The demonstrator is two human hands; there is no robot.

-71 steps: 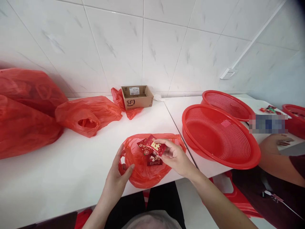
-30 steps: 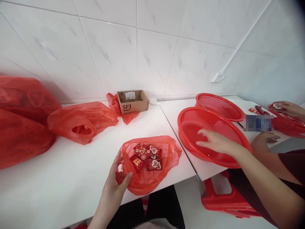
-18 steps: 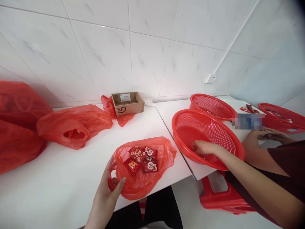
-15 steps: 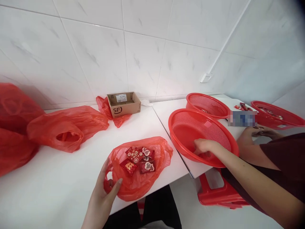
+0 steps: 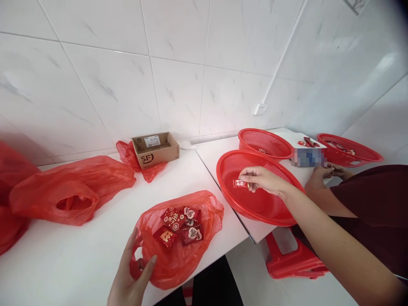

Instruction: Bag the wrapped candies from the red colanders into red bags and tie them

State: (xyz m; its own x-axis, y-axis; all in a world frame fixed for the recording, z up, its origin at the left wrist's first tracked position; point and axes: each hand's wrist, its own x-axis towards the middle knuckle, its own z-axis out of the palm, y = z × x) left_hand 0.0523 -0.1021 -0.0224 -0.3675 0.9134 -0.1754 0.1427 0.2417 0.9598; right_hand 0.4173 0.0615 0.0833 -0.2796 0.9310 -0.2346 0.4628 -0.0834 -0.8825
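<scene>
My left hand (image 5: 130, 272) grips the near handle of a small red plastic bag (image 5: 178, 246) lying open on the white table (image 5: 79, 255). Several red and gold packets (image 5: 178, 223) lie inside the bag. My right hand (image 5: 263, 178) is raised over a large red mesh basket (image 5: 255, 187) and pinches one small red packet (image 5: 239, 183) between thumb and fingers.
A second red basket (image 5: 264, 142) sits behind the first, and a third (image 5: 349, 148) stands far right with small packets. Another person's arm (image 5: 321, 180) in a dark sleeve rests there. An open cardboard box (image 5: 155, 148) and red bags (image 5: 70, 187) lie at the back left. A red stool (image 5: 293, 259) stands under the table.
My right hand let go of the packets over the bag, reached into the large basket and has now lifted out one small red packet. My left hand stayed on the bag.
</scene>
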